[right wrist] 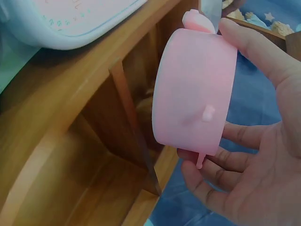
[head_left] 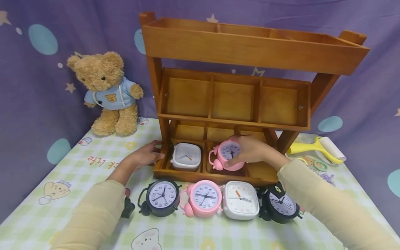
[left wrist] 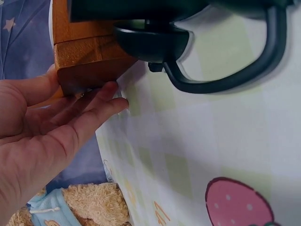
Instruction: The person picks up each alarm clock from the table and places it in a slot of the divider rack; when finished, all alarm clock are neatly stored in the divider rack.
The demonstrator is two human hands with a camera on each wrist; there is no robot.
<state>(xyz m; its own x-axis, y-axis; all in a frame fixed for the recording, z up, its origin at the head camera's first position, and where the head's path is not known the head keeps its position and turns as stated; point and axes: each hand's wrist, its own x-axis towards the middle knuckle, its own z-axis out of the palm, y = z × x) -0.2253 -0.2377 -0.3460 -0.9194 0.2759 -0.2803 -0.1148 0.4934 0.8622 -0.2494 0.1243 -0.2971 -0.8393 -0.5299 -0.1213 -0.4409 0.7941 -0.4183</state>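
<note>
My right hand (head_left: 251, 148) grips a pink twin-bell alarm clock (head_left: 230, 152), thumb at one side and fingers round the other. In the head view it is over the middle compartment of the wooden rack's (head_left: 256, 50) lowest tier, tilted face up. The right wrist view shows this pink clock (right wrist: 195, 89) from its side, between the thumb and fingers of my right hand (right wrist: 263, 155). My left hand (head_left: 144, 154) touches the left end of that tier, its fingers fairly straight in the left wrist view. A white square clock (head_left: 186, 156) lies in the left compartment.
Before the rack lie a black alarm clock (head_left: 162, 197), a pink clock (head_left: 205, 198), a white square clock (head_left: 240, 200) and another black clock (head_left: 279, 205). A teddy bear (head_left: 107, 93) sits back left; a yellow-handled lint roller (head_left: 317, 149) lies on the right.
</note>
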